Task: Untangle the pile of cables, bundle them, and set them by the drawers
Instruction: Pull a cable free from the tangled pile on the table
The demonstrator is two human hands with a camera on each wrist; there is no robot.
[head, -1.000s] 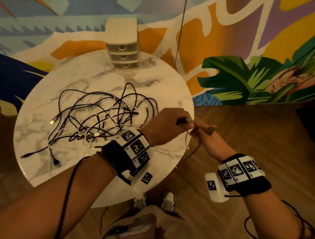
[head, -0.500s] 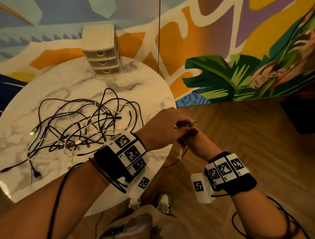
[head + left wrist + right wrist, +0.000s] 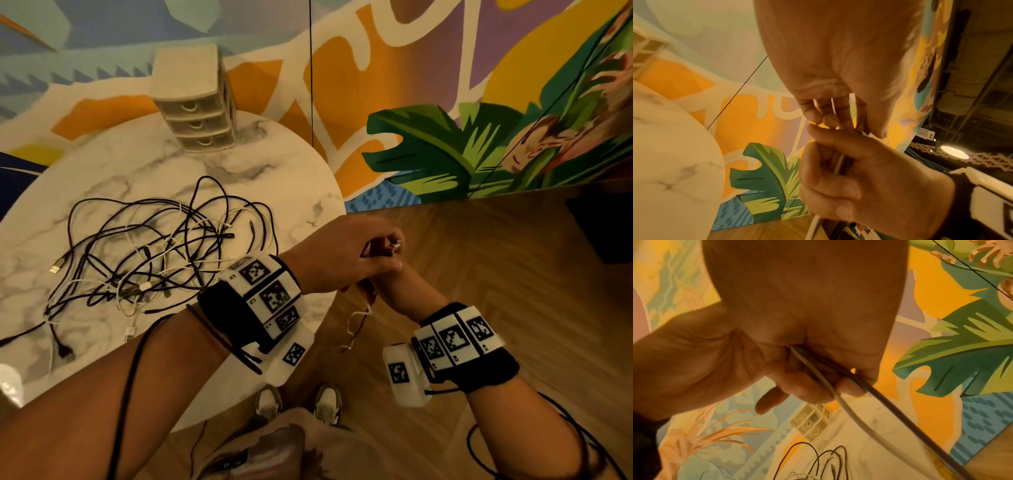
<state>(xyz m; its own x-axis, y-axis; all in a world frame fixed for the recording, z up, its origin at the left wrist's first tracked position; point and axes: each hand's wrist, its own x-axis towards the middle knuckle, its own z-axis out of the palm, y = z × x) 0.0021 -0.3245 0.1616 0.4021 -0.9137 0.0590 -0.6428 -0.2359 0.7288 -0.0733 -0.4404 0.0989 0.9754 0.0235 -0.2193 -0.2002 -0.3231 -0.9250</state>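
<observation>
A tangled pile of black and white cables (image 3: 154,260) lies on the round marble table (image 3: 274,178). Small beige drawers (image 3: 198,113) stand at the table's far edge. Both hands are off the table's right edge, above the floor. My left hand (image 3: 356,253) pinches the top of a white and a black cable. Just under it, my right hand (image 3: 387,284) grips the same cables (image 3: 849,402). Their white end hangs in a loop (image 3: 356,322) below. The left wrist view shows the white cable (image 3: 839,164) running through the right fist (image 3: 849,178).
A wood floor (image 3: 479,274) lies under the hands, with a painted mural wall (image 3: 445,102) behind. My shoes (image 3: 298,404) stand by the table's near edge. A dark box (image 3: 606,229) sits on the floor at far right. Wrist-camera leads trail along both forearms.
The hands have drawn together, the right one sliding under the left. The dangling cable ends have risen and now hang in a short loop. The view has swung right.
</observation>
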